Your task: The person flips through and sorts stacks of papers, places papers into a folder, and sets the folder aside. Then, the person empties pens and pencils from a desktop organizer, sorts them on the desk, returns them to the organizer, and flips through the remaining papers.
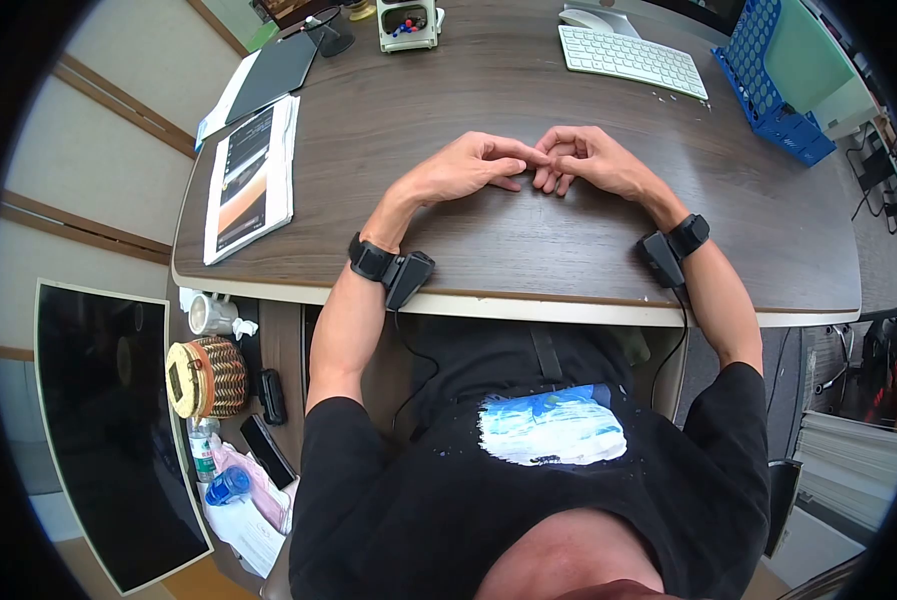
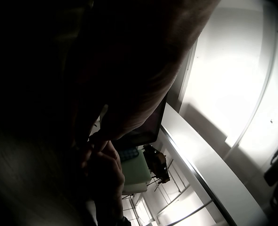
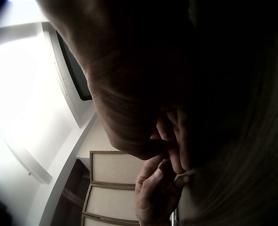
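My left hand [image 1: 465, 166] and right hand [image 1: 600, 163] meet over the middle of the brown desk [image 1: 528, 245], their fingertips touching. The left index finger reaches across to the right thumb and fingers, which bend loosely. No object shows between them. In the left wrist view, the right hand [image 2: 106, 172] is dim, with its fingers against the shadowed left hand. The right wrist view has the left hand [image 3: 157, 190] below the right hand's fingers [image 3: 179, 141]. Each wrist wears a black strap with a camera.
A white keyboard [image 1: 633, 62] and mouse [image 1: 586, 20] sit at the back, with small white scraps nearby. Printed papers [image 1: 253, 180] lie on the left, a blue basket [image 1: 768, 90] on the right. A white holder [image 1: 408, 25] stands at the back. A monitor [image 1: 118, 420] and woven basket [image 1: 208, 378] are lower left.
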Demonstrator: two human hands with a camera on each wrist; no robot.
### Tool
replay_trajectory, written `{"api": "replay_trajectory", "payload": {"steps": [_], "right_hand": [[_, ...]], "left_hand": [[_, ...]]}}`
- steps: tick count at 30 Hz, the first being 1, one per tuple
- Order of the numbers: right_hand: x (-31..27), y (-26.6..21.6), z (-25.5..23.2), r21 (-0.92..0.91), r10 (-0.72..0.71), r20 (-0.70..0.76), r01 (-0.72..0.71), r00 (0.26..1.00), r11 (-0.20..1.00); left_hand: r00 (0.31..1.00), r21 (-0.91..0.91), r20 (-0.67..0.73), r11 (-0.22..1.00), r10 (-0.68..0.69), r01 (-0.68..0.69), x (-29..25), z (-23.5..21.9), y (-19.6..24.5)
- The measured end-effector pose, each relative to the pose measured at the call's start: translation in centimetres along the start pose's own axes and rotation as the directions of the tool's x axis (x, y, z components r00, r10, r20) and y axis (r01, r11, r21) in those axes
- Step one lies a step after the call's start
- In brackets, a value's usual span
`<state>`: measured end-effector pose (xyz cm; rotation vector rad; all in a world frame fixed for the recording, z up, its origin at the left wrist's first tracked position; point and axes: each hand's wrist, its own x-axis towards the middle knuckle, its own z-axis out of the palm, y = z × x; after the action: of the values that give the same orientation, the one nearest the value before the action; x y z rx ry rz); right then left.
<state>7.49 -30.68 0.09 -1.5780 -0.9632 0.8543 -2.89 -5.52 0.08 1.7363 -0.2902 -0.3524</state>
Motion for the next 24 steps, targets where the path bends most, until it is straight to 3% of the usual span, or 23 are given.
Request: {"api": "replay_trajectory", "payload": {"steps": [24], "right_hand": [[0.01,-0.3,0.09,-0.007,-0.008,0.0,0.008,1.0,1.0]], "left_hand": [[0.999,0.021,0.034,1.0,-0.018,0.017,-0.07,-0.17,0.19]]}}
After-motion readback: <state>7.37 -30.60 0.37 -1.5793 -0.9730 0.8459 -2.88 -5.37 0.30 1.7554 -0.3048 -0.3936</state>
